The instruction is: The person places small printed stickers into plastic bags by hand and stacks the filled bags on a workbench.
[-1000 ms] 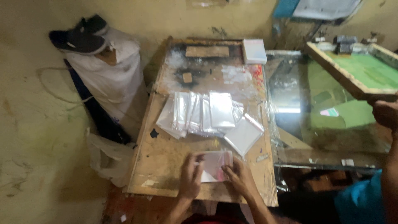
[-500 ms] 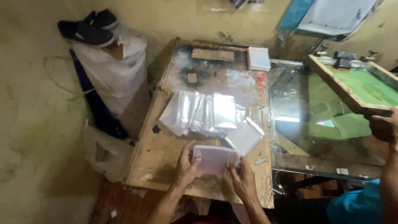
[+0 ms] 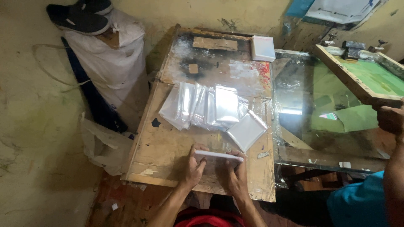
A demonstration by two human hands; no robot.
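Observation:
Both my hands hold a thin white stack of sheets (image 3: 219, 156) upright on its edge on the wooden board (image 3: 168, 155). My left hand (image 3: 194, 167) grips its left end and my right hand (image 3: 236, 173) grips its right end. Just beyond the stack lies a spread of clear plastic sleeves (image 3: 202, 106), and a single white packet (image 3: 247, 130) lies tilted to their right.
A small white stack (image 3: 263, 47) sits at the board's far right corner. A glass table (image 3: 311, 105) adjoins on the right, where another person's hand (image 3: 391, 120) holds a wooden screen frame (image 3: 357, 80). A white sack (image 3: 111, 63) topped by dark shoes (image 3: 82, 16) stands at left.
The white stack lay flat under my hands a second ago; it now stands on its edge between them. The view has shifted closer.

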